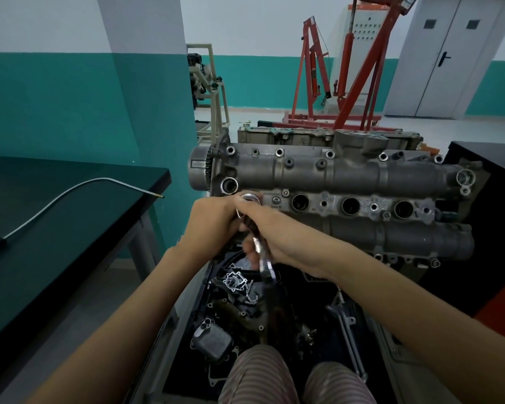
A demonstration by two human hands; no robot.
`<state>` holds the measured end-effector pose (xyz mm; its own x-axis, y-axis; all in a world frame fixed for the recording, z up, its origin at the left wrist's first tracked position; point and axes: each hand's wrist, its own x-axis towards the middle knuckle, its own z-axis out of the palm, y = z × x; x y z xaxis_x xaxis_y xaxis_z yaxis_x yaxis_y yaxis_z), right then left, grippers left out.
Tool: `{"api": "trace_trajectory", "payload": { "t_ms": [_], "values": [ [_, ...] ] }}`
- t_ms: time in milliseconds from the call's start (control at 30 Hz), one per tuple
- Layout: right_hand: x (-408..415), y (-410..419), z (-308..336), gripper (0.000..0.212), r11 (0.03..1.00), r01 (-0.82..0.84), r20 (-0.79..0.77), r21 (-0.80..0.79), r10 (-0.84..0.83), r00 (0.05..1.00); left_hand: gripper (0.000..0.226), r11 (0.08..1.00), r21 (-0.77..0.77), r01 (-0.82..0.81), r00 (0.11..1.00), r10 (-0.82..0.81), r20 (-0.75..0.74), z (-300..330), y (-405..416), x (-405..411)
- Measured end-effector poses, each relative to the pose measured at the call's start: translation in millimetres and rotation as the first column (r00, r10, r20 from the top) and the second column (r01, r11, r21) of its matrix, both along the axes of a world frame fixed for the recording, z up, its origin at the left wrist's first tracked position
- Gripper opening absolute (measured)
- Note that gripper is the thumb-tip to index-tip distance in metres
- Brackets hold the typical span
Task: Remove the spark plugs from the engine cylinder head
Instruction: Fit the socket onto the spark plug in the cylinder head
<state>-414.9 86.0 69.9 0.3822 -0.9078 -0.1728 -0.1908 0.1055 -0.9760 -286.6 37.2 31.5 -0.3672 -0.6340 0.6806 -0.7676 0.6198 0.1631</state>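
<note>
At the centre of the frame the right hand (270, 228) curls around the shiny ratchet wrench (260, 246), whose handle runs down toward the lower middle, blurred. The left hand (216, 221) wraps its fingers around the ratchet's head, just beside the right. The head sits over the leftmost plug well of the cylinder head (347, 182), which spans the centre and right; three open wells (350, 205) show to the right. No spark plug is visible. A bent metal tube (70, 193) lies on the dark table (56, 243) at left.
</note>
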Motion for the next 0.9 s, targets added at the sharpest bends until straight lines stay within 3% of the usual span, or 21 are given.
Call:
{"api": "trace_trajectory", "payload": {
  "t_ms": [33, 67, 100, 133, 167, 233, 267, 300, 333, 400, 433, 500, 533, 567, 600, 667, 700, 733, 800, 867, 900],
  "values": [
    [-1, 1, 0, 0.042, 0.992, -0.075, 0.078, 0.1, 0.067, 0.995, 0.038, 1.0, 0.016, -0.006, 1.0, 0.006, -0.016, 0, 1, 0],
    [-3, 1, 1, 0.042, 0.993, -0.089, 0.034, 0.082, 0.086, 0.996, 0.041, 1.0, 0.022, 0.006, 0.999, -0.005, -0.046, 0, 1, -1],
    [-4, -1, 5, 0.044, 0.996, -0.065, -0.138, -0.06, 0.056, 0.989, 0.04, 1.0, 0.013, 0.025, 0.997, -0.024, -0.076, 0, 2, -2],
    [-6, -4, 10, 0.048, 0.958, -0.067, -0.373, -0.277, -0.043, 0.927, 0.034, 0.999, -0.013, 0.039, 0.994, -0.04, -0.097, 1, 3, -4],
    [-9, -7, 16, 0.053, 0.87, -0.126, -0.559, -0.477, -0.19, 0.807, 0.026, 0.998, -0.049, 0.029, 0.994, -0.034, -0.107, 3, 5, -6],
    [-14, -14, 24, 0.057, 0.734, -0.257, -0.698, -0.629, -0.387, 0.603, 0.018, 0.995, -0.102, 0.001, 0.993, -0.013, -0.121, 2, 4, -8],
    [-15, -16, 23, 0.057, 0.712, -0.286, -0.711, -0.642, -0.412, 0.57, 0.021, 0.994, -0.109, -0.003, 0.993, -0.01, -0.12, 1, 4, -8],
    [-15, -17, 21, 0.054, 0.714, -0.293, -0.708, -0.636, -0.39, 0.589, 0.025, 0.994, -0.111, -0.002, 0.994, -0.01, -0.107, -1, 3, -7],
    [-14, -15, 16, 0.048, 0.737, -0.249, -0.655, -0.628, -0.329, 0.68, 0.029, 0.993, -0.116, -0.001, 0.996, -0.009, -0.088, -2, 1, -6],
    [-6, -8, 1, 0.039, 0.868, -0.037, -0.351, -0.495, -0.161, 0.923, 0.033, 0.992, -0.123, -0.013, 0.998, 0.006, -0.056, 0, 0, -5],
    [-1, -4, -4, 0.036, 0.953, 0.03, -0.15, -0.301, -0.078, 0.986, 0.037, 0.996, -0.087, -0.009, 0.998, 0.004, -0.059, 0, 2, -4],
    [6, 1, -13, 0.031, 0.999, -0.033, 0.184, 0.034, 0.026, 0.983, 0.045, 0.999, 0.046, 0.025, 0.991, -0.019, -0.129, -1, 3, -3],
    [8, 0, -16, 0.031, 0.996, -0.052, 0.232, 0.07, 0.034, 0.972, 0.047, 0.994, 0.099, 0.038, 0.985, -0.02, -0.17, -1, 3, -2],
    [7, -2, -14, 0.03, 1.0, -0.022, 0.138, -0.012, 0.023, 0.99, 0.048, 0.992, 0.112, 0.059, 0.98, -0.036, -0.198, -2, 3, -1],
    [4, -3, -9, 0.032, 0.976, 0.016, -0.081, -0.218, -0.034, 0.996, 0.045, 0.994, 0.087, 0.067, 0.981, -0.049, -0.188, -1, 4, -2],
    [-6, -7, 5, 0.044, 0.769, -0.144, -0.521, -0.623, -0.271, 0.81, 0.032, 1.0, -0.013, 0.007, 0.997, -0.008, -0.081, 4, 6, -6],
    [-11, -9, 11, 0.051, 0.703, -0.225, -0.618, -0.674, -0.37, 0.694, 0.025, 0.998, -0.064, -0.024, 0.999, 0.022, -0.04, 6, 6, -8],
    [-14, -10, 16, 0.058, 0.681, -0.254, -0.653, -0.687, -0.426, 0.626, 0.02, 0.993, -0.109, -0.033, 0.999, 0.032, -0.01, 8, 6, -9],
    [-15, -12, 15, 0.061, 0.69, -0.225, -0.651, -0.688, -0.449, 0.612, 0.014, 0.989, -0.146, -0.012, 1.0, 0.011, -0.008, 4, 2, -8],
    [-8, -8, 4, 0.052, 0.768, -0.06, -0.503, -0.638, -0.356, 0.788, 0.016, 0.992, -0.124, 0.002, 0.999, -0.007, -0.046, -2, -3, -5],
    [-4, -4, -2, 0.046, 0.849, 0.041, -0.356, -0.527, -0.264, 0.896, 0.017, 0.994, -0.109, 0.002, 0.998, -0.009, -0.065, -4, -4, -4]
  ]
}}
